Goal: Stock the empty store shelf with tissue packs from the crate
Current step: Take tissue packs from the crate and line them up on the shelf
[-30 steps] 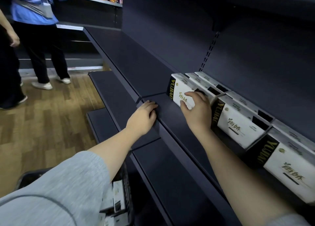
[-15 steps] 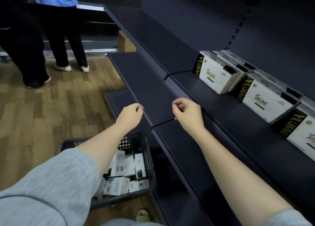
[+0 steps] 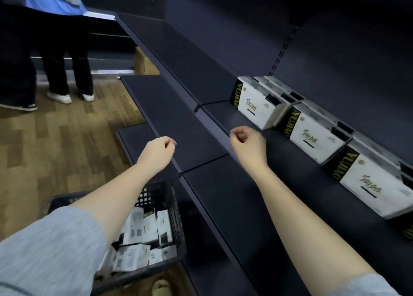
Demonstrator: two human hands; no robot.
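Several white tissue packs with black-and-gold ends stand in a row on the dark shelf: the leftmost pack, a second pack and a third pack. A black plastic crate on the floor at the lower left holds more packs. My left hand hangs above the lower shelf's edge, fingers loosely curled, holding nothing. My right hand hovers near the upper shelf's front lip, left of the row, loosely curled too and holding nothing.
Bare dark shelf boards run away to the far left. Two people stand on the wooden floor at the upper left. A cardboard box sits beyond the shelf's end. My foot shows beside the crate.
My right hand let go of the leftmost pack and drew back from the row. My left hand lifted off the shelf edge. The view tilted down, bringing the crate into sight.
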